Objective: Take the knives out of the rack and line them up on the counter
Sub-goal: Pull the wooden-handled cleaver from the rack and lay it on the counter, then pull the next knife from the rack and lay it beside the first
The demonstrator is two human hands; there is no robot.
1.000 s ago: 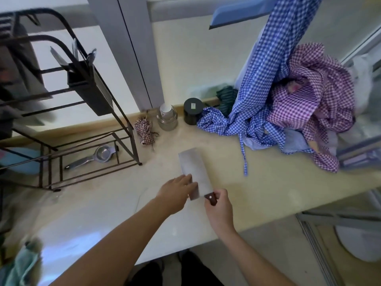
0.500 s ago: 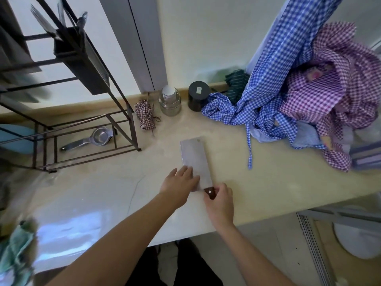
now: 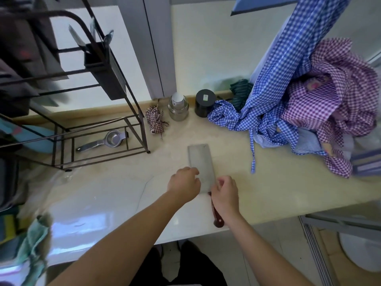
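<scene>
Far left: a teal cloth (image 3: 34,242) hangs off the counter's near edge, clear of the work. Behind it stands the dark wire rack (image 3: 132,104). Its hanging black caddy (image 3: 104,73) holds several utensils with tips pointing up; blur prevents telling which, if any, are knives. A metal squeezer (image 3: 103,141) lies on the rack's bottom shelf.

Centre: the cleaver (image 3: 201,164) lies flat on the counter (image 3: 103,195), long axis running away from the person and leaning slightly left at the far end, dark red handle (image 3: 216,215) reaching the near edge. The left hand (image 3: 183,183) rests loosely curled, fingers on the blade's left edge, not clamped. The right hand (image 3: 225,195) sits over the blade-handle junction, fingers bent; most of the handle shows bare beneath the wrist, so it appears unclamped, though the grip cannot be fully confirmed.

Judgement: this knife is placed or being squared up. The rack lies up and left, nearer the left hand. The route there is clear.

Right: a glass jar (image 3: 178,108), a black canister (image 3: 205,103) and a small checked bundle (image 3: 154,121) stand along the wall. Blue checked cloth (image 3: 268,112) and purple checked cloth (image 3: 334,100) spill onto the counter; a blue strap hangs near the blade's right, narrowing room for a row that way.
</scene>
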